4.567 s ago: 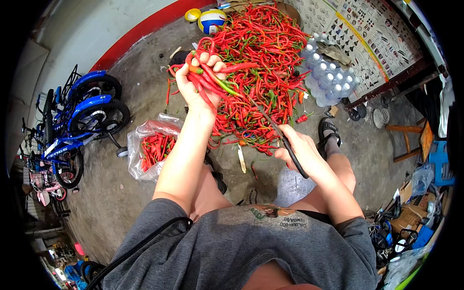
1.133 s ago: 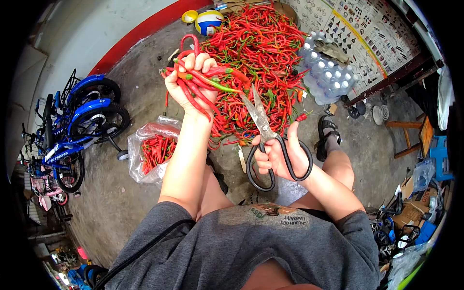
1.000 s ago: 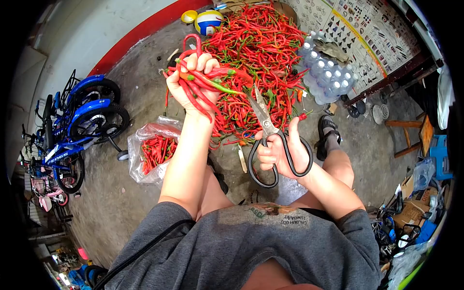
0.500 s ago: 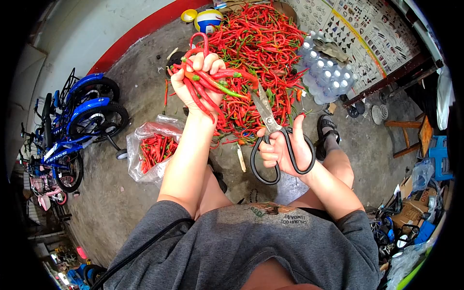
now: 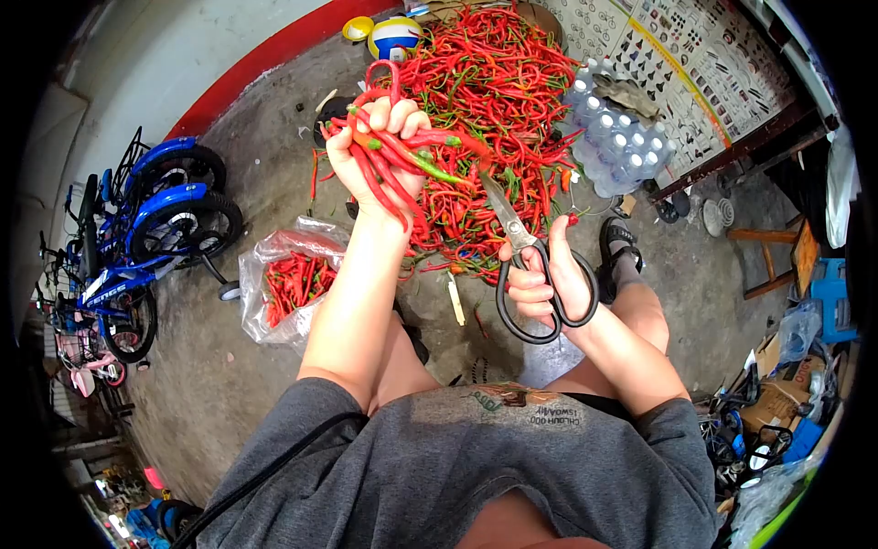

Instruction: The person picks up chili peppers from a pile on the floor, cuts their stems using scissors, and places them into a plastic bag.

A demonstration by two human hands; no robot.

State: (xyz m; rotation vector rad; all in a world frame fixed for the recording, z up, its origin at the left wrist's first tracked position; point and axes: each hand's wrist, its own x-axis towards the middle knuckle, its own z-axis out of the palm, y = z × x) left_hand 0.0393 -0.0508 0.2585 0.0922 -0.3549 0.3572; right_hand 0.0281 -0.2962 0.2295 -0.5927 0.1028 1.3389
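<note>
A bunch of long red chili peppers [image 5: 395, 149], some partly green, is gripped in my left hand [image 5: 342, 160], with curved tips sticking out above and below the fingers. My right hand [image 5: 572, 285] holds black-handled scissors [image 5: 519, 234] by the loops, blades together and pointing up and left. The blade tips are close to the end of a held pepper that reaches right; whether they touch it I cannot tell. Behind both hands spreads a large pile of red chili peppers [image 5: 494, 69]. A clear plastic bag [image 5: 259, 316] with more red peppers stands below my left hand.
Shrink-wrapped water bottles [image 5: 622, 137] stand right of the pile, and a ball [image 5: 395, 40] lies behind it. Blue bicycles [image 5: 137, 229] are on the left. A wooden stool [image 5: 777, 236], a blue plastic stool [image 5: 834, 297] and cardboard clutter [image 5: 773, 403] line the right side.
The scissors' blades and handles have come together, and my right hand has closed up with them. A small red piece now lies on the floor below. My left hand has barely shifted.
</note>
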